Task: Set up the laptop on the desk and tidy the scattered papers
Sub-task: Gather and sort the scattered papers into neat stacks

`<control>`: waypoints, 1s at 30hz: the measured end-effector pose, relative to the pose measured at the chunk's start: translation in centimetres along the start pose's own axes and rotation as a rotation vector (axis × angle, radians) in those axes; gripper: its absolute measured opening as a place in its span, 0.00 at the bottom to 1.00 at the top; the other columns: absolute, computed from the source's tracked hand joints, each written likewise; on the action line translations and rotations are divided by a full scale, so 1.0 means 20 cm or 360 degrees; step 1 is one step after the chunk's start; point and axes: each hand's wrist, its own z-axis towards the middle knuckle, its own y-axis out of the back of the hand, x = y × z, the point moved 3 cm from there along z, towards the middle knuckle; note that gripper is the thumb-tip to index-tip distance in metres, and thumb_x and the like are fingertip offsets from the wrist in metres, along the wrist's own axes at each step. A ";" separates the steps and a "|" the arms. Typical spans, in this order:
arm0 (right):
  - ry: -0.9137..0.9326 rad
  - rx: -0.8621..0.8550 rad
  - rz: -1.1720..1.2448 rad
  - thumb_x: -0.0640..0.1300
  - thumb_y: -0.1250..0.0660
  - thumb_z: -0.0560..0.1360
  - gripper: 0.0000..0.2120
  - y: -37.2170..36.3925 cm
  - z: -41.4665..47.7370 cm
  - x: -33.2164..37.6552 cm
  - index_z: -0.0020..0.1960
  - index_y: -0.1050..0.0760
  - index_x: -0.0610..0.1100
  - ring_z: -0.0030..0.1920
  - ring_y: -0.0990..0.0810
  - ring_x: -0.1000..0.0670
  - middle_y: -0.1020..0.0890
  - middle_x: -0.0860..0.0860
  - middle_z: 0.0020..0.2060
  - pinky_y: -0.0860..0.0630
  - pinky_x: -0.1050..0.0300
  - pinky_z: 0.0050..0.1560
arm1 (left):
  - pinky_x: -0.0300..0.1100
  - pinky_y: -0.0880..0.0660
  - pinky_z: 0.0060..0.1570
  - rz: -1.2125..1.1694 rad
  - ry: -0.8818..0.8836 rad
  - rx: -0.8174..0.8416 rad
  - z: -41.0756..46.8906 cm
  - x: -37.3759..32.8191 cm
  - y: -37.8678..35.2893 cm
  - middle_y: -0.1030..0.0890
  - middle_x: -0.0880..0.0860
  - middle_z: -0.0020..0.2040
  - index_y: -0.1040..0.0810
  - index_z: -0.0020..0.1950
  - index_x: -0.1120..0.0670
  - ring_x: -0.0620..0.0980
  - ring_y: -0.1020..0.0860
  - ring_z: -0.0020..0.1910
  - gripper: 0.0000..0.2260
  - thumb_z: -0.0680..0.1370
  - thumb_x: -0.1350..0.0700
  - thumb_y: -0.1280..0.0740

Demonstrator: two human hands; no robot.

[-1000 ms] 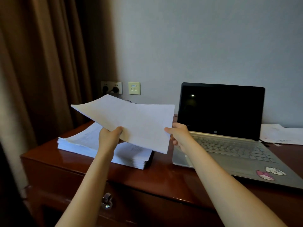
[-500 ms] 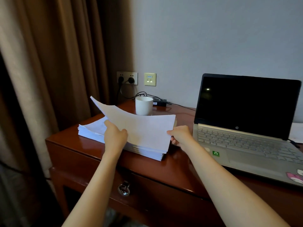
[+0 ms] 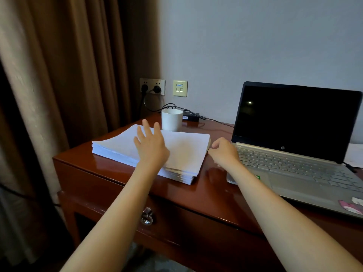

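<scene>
A white mug (image 3: 172,119) is seen just beyond the left hand (image 3: 151,146), with a black adapter (image 3: 191,116) laid behind it. Two plugs are seated in a wall socket (image 3: 152,86) above. A brown curtain (image 3: 68,75) is hung to that hand's left, and a metal pull (image 3: 147,215) is fixed below it.

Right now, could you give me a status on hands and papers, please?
Left hand open over paper stack. Right hand loosely curled, empty, at stack's right edge. Mug close behind, laptop open.

Dim room, glare on the glossy desk (image 3: 110,163), edges bowed.
</scene>
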 end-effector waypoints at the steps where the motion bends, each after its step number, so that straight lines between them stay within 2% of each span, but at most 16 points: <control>1: 0.0013 -0.0018 -0.0025 0.39 0.40 0.74 0.02 0.03 0.01 -0.02 0.46 0.30 0.45 0.44 0.22 0.43 0.24 0.47 0.42 0.24 0.51 0.46 | 0.55 0.49 0.72 0.0014 -0.0083 0.0059 0.01 -0.05 0.00 0.57 0.59 0.78 0.52 0.77 0.56 0.62 0.55 0.76 0.32 0.78 0.59 0.38; 3: 0.0030 -0.0031 -0.0063 0.39 0.40 0.75 0.06 0.09 0.02 -0.05 0.51 0.29 0.45 0.47 0.25 0.46 0.25 0.49 0.47 0.28 0.55 0.47 | 0.55 0.48 0.72 0.0098 -0.0290 0.0178 0.01 -0.17 -0.01 0.56 0.56 0.78 0.50 0.77 0.56 0.60 0.55 0.76 0.30 0.79 0.56 0.39; 7: 0.0123 -0.0009 -0.0200 0.39 0.42 0.77 0.10 0.24 0.02 -0.13 0.57 0.30 0.45 0.50 0.23 0.45 0.24 0.46 0.51 0.27 0.54 0.48 | 0.54 0.50 0.73 0.0270 -0.0740 0.0361 -0.03 -0.43 -0.07 0.56 0.55 0.78 0.48 0.77 0.55 0.57 0.55 0.77 0.28 0.79 0.54 0.41; 10: 0.0201 -0.0039 -0.0513 0.39 0.41 0.77 0.11 0.35 0.01 -0.21 0.59 0.31 0.46 0.49 0.25 0.47 0.24 0.48 0.51 0.29 0.56 0.45 | 0.54 0.50 0.73 0.0231 -0.0892 0.0458 -0.05 -0.60 -0.08 0.54 0.55 0.78 0.48 0.77 0.53 0.57 0.54 0.77 0.27 0.80 0.52 0.42; 13: 0.0199 -0.0086 -0.0754 0.42 0.39 0.77 0.14 0.47 -0.02 -0.31 0.62 0.32 0.46 0.53 0.26 0.47 0.27 0.48 0.54 0.31 0.56 0.47 | 0.55 0.50 0.73 0.0250 -0.1054 0.0556 -0.08 -0.76 -0.09 0.51 0.55 0.78 0.47 0.77 0.51 0.57 0.53 0.77 0.27 0.80 0.49 0.43; 16: 0.0120 -0.0143 -0.0894 0.43 0.39 0.78 0.16 0.59 -0.07 -0.43 0.66 0.33 0.46 0.58 0.27 0.46 0.27 0.47 0.59 0.30 0.55 0.52 | 0.56 0.51 0.73 0.0351 -0.1237 0.0571 -0.14 -0.94 -0.10 0.49 0.56 0.78 0.45 0.77 0.49 0.58 0.53 0.77 0.25 0.81 0.48 0.44; 23: -0.0144 -0.0124 -0.1015 0.44 0.40 0.78 0.15 0.92 -0.14 -0.77 0.64 0.33 0.45 0.59 0.29 0.43 0.28 0.45 0.60 0.30 0.52 0.53 | 0.55 0.51 0.73 0.0288 -0.1597 0.0536 -0.32 -1.41 -0.12 0.46 0.57 0.77 0.41 0.76 0.49 0.58 0.51 0.77 0.23 0.81 0.48 0.45; 30: -0.0416 -0.0192 -0.1152 0.45 0.41 0.78 0.14 1.21 -0.27 -1.07 0.62 0.30 0.45 0.62 0.30 0.42 0.28 0.44 0.61 0.31 0.52 0.57 | 0.54 0.48 0.72 0.0318 -0.1724 0.0627 -0.50 -1.72 -0.22 0.43 0.57 0.76 0.36 0.74 0.51 0.58 0.48 0.76 0.21 0.81 0.48 0.44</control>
